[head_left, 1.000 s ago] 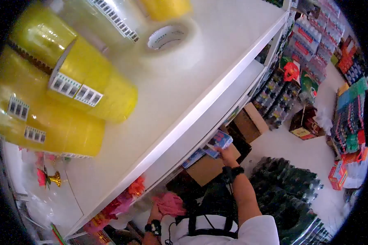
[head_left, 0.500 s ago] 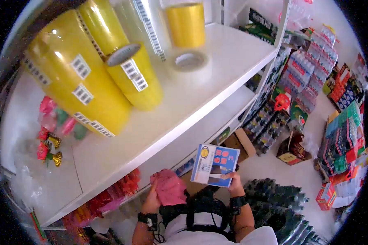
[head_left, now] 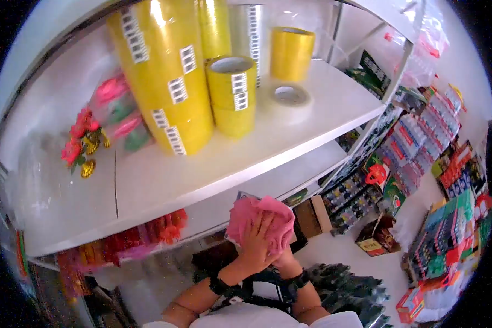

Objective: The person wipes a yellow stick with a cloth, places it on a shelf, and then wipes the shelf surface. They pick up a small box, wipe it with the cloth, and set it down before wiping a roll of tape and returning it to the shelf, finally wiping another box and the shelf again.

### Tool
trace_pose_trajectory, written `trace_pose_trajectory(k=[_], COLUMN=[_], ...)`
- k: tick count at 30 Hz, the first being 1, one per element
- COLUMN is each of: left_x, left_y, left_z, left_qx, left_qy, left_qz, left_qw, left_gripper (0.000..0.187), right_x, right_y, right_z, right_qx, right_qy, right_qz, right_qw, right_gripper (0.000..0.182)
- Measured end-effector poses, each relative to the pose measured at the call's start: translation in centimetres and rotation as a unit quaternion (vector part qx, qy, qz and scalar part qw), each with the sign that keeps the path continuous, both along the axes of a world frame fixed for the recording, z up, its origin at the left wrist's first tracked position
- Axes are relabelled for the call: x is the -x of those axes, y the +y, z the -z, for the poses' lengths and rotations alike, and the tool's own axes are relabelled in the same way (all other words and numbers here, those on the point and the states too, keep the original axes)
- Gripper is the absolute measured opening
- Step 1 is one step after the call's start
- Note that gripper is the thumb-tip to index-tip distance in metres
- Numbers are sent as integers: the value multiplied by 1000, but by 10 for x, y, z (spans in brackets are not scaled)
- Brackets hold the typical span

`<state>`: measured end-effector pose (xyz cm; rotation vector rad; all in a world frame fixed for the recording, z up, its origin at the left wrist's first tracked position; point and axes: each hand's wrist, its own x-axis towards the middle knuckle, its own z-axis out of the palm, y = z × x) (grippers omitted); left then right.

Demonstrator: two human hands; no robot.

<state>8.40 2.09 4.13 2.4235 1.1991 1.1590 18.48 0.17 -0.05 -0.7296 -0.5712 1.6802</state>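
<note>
A crumpled pink cloth is under my left hand, whose fingers lie across it and press it against the blue-and-white box. The cloth covers nearly all of the box; a pale edge shows at its top. Behind and below the cloth, my right hand supports the box from the right, its fingers mostly hidden. Both hands are in front of my body, just below the front edge of the white shelf.
On the shelf stand tall stacks of yellow tape rolls, a white tape roll and red artificial flowers. An open carton is on the floor. Dark bottles stand at my right, with stacked drink packs farther off.
My left hand has moved right and brought the pink cloth onto the box, hiding its printed face. My right hand and the box shifted left. The view has turned.
</note>
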Motion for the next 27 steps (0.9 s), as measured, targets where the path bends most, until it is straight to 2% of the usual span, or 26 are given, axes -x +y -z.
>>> trace_pose_trajectory(k=[1, 3, 4, 6, 10, 12, 13, 14, 15, 16, 17, 18, 19, 20, 22, 23, 24, 25, 26, 27], left_x=[2, 10, 11, 12, 31, 50, 64, 80, 89, 91, 93, 95, 96, 96, 95, 98, 103, 108, 110, 112], left_y=[0, 9, 9, 12, 47, 52, 48, 43, 41, 38, 32, 27, 23, 19, 15, 13, 11, 9, 8, 7], left_z=[12, 12, 10, 5, 34, 44, 45, 43, 41, 44, 48, 50, 50, 40, 19, 15, 13, 11, 11, 12], left_qx=[7, 46, 50, 37, 31, 101, 105, 308, 491, 489, 542, 560, 573, 574, 529, 526, 523, 505, 511, 510], left_qy=[-7, -2, -5, -1, -12, -117, -121, -229, -324, -326, -510, -662, -682, -682, -677, -679, -572, -446, -436, -439], left_qz=[-11, 73, 68, 50, -10, -68, -73, -62, -46, -50, 34, 114, 98, 93, 175, 175, 134, 85, 61, 56], left_qw=[1000, 996, 996, 998, 999, 986, 984, 921, 807, 808, 667, 485, 444, 444, 481, 481, 618, 734, 738, 738], left_gripper=[39, 44, 44, 43, 42, 41, 41, 45, 49, 49, 53, 58, 61, 61, 61, 61, 61, 61, 69, 69], right_x=[2, 4, 3, 0, -1, 3, 1, -2, -4, -14, -23, -26, -25, -23, -24, -1, -1, -3, -6, -7], right_y=[-4, -10, -12, -14, -19, -24, -26, -27, -27, -26, -24, -24, -23, -23, -17, -15, -12, -10, -8, -8], right_z=[1, 2, 0, -12, -25, -42, -41, -38, -34, -25, -21, -17, -12, -7, 5, -36, -36, -31, -20, -13], right_qx=[20, 56, 60, 6, 0, 19, 23, -7, -40, -40, 12, 65, 59, 62, 95, 67, 65, 58, 51, 53], right_qy=[-9, -25, -28, 63, 57, 30, 26, 9, -7, -6, 41, 88, 76, 79, 98, -24, -27, -84, -141, -140], right_qz=[12, 40, 35, -32, -82, -51, -57, -24, 8, 4, -17, -38, -11, -12, -12, 36, 31, -10, -51, -57], right_qw=[1000, 997, 997, 998, 995, 998, 998, 1000, 999, 999, 999, 993, 995, 995, 991, 997, 997, 995, 987, 987], right_gripper=[61, 61, 61, 61, 61, 59, 59, 65, 72, 72, 72, 72, 65, 65, 59, 51, 51, 56, 62, 62])
